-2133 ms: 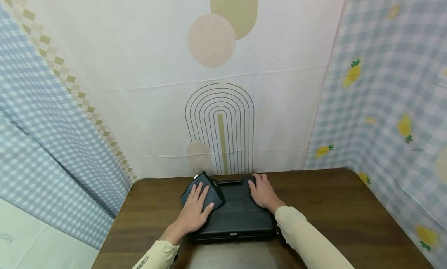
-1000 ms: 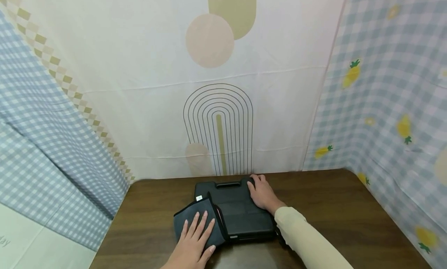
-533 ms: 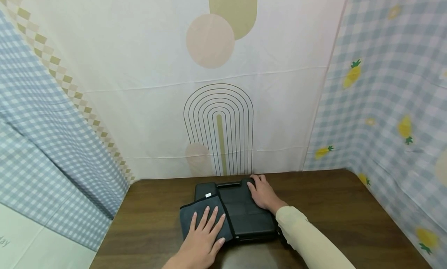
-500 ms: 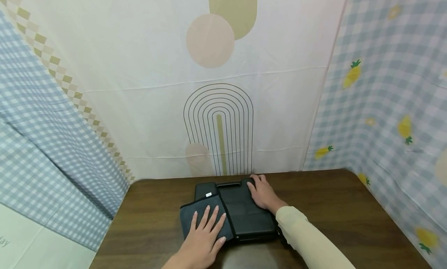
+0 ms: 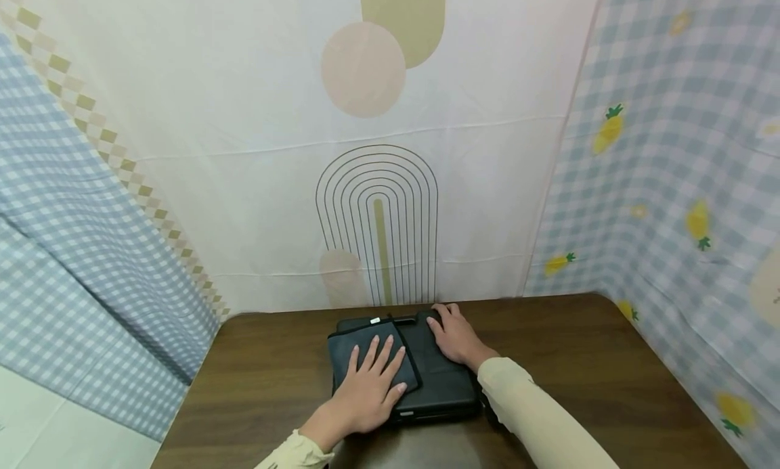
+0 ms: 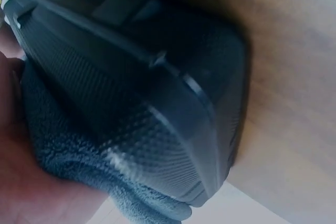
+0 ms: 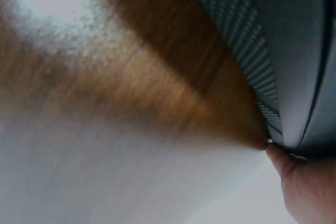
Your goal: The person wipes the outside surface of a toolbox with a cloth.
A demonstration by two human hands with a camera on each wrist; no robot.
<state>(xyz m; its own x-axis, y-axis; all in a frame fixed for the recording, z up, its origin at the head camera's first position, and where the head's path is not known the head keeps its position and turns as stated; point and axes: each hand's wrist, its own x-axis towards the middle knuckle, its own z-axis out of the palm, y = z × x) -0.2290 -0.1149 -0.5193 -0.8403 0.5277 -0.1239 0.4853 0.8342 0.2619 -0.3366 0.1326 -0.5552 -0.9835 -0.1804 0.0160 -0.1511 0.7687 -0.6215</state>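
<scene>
A black hard plastic case (image 5: 447, 388) with a built-in handle at its far edge lies flat on the wooden table. My left hand (image 5: 370, 393) presses a dark blue-grey cloth (image 5: 346, 350), black-edged with a white tag, onto the left half of its lid, fingers spread. In the left wrist view the fuzzy cloth (image 6: 63, 140) hangs over the side of the case (image 6: 131, 77). My right hand (image 5: 457, 337) grips the far right corner, thumb on top and fingers over the edge. The right wrist view shows that hand (image 7: 315, 187) against the case's textured side (image 7: 236, 30).
The brown table (image 5: 262, 381) extends to both sides of the case. A white printed curtain (image 5: 268, 212) hangs right behind the table's far edge. Checked blue cloths (image 5: 110, 239) hang at left and right.
My left hand first drew the cloth toward the case's front left corner. It has since slid the cloth away from me and to the right across the lid. The right hand stays on its corner.
</scene>
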